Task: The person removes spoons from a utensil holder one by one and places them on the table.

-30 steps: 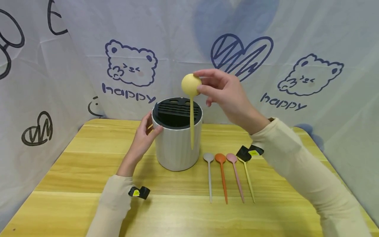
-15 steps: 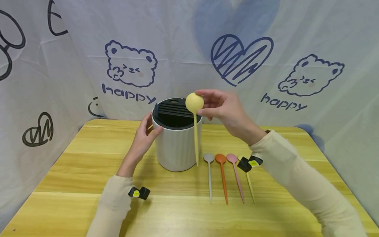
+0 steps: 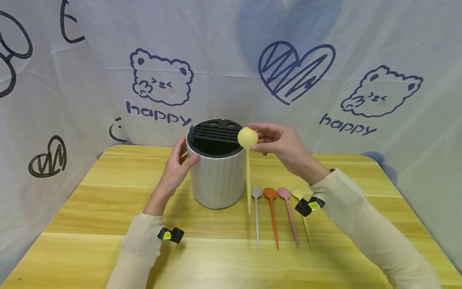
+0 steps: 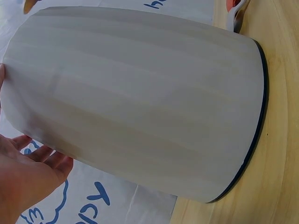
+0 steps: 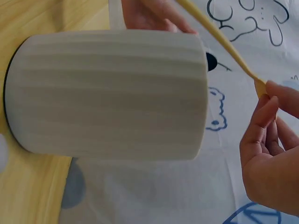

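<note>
My right hand (image 3: pixel 285 148) pinches a yellow spoon (image 3: pixel 247 137) by the edge of its round bowl, with the handle pointing down. The spoon is in the air beside the right side of a white ribbed utensil holder (image 3: pixel 218 180). A black insert (image 3: pixel 213 147) with slots and round holes fills the holder's top. At the holder's left side, my left hand (image 3: pixel 175 168) grips it, thumb over the front rim. In the left wrist view the fingers (image 4: pixel 53 156) lie against the wall. The right wrist view shows thumb and fingertips at the spoon's bowl (image 5: pixel 259 87).
Side by side on the wooden table (image 3: pixel 108 241), right of the holder, lie a grey spoon (image 3: pixel 256 192), an orange spoon (image 3: pixel 269 193), a pink spoon (image 3: pixel 283 193) and another yellow spoon (image 3: pixel 297 192). A printed white curtain (image 3: pixel 223 92) hangs behind.
My right hand has come down and to the right with the yellow spoon, from above the holder to beside its right rim. The left hand has stayed on the holder.
</note>
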The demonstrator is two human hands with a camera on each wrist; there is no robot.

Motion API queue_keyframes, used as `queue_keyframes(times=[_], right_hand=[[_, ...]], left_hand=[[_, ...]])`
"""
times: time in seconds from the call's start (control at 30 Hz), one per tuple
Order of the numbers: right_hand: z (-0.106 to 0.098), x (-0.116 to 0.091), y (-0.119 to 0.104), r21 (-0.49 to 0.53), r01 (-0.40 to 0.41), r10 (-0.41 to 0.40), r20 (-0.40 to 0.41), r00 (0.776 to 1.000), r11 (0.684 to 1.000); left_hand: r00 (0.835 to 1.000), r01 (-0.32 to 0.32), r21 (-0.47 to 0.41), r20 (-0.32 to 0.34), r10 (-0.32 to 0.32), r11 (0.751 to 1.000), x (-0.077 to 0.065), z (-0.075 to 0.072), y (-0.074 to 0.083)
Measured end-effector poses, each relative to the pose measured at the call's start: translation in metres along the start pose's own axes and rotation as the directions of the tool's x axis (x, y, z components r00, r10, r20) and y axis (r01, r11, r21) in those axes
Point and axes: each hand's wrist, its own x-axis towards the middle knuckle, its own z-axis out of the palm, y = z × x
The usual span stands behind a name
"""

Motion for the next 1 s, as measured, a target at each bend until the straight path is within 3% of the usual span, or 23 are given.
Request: queue_keyframes(times=[0.3,0.57,1.0], right_hand=[[-0.009,-0.006,0.017,0.009,-0.085,0.084,0.013,0.996,0.996],[-0.016,-0.020,0.025,0.105,-0.011,0.016,-0.047,0.999,0.994],[-0.019,-0.037,0.059,0.057,-0.099,0.099,-0.005,0.995,0.993]], left_hand=[[1.000,-0.005,-0.001,0.002,0.005,1.000,0.001,0.001,0.000],[1.000,-0.008,0.001,0.003,0.008,1.000,0.002,0.001,0.000],[1.000,-0.011,0.003,0.000,0.011,1.000,0.000,0.001,0.001]])
